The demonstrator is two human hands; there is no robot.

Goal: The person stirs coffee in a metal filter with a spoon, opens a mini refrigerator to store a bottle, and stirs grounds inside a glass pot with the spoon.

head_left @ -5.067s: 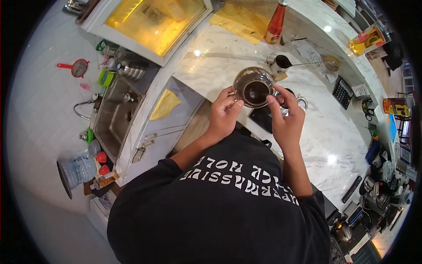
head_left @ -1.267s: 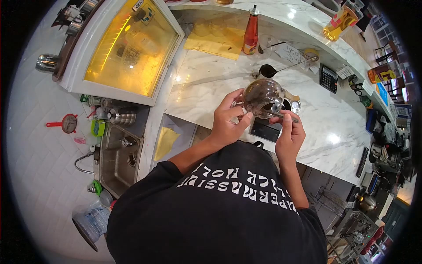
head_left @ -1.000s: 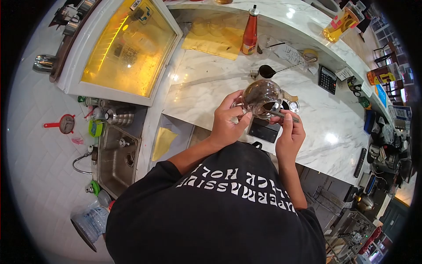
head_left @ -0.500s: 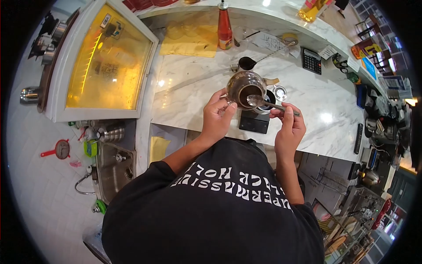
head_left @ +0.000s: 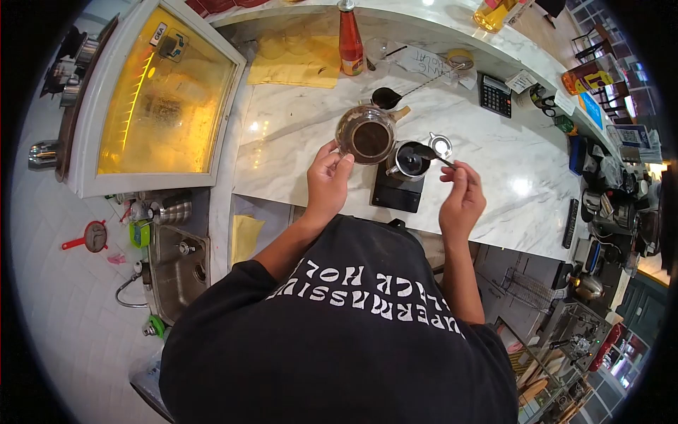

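My left hand [head_left: 329, 177] is closed around the near-left side of a round glass pot [head_left: 346, 127], tilted so its wide mouth faces me. Something dark brown shows inside it, and a tan stub sticks out at its far right. Between the thumb and fingers of my right hand [head_left: 464, 189] is a spoon [head_left: 446, 162], its bowl dark against the rim of a small metal pitcher [head_left: 393, 168]. That pitcher stands on a black scale [head_left: 397, 196] and has dark contents. Just beyond it lies a round silver lid [head_left: 440, 145].
Behind the pot is a black cup [head_left: 385, 97] with a long twisted spoon. A red bottle [head_left: 350, 46], yellow paper [head_left: 293, 67] and a calculator [head_left: 496, 95] line the back. The yellow-lit glass-door cabinet [head_left: 159, 99] stands left, above a sink [head_left: 180, 272].
The spoon has moved from the glass pot's mouth to the metal pitcher's rim. My left hand has shifted the pot left and slightly up, uncovering the pitcher.
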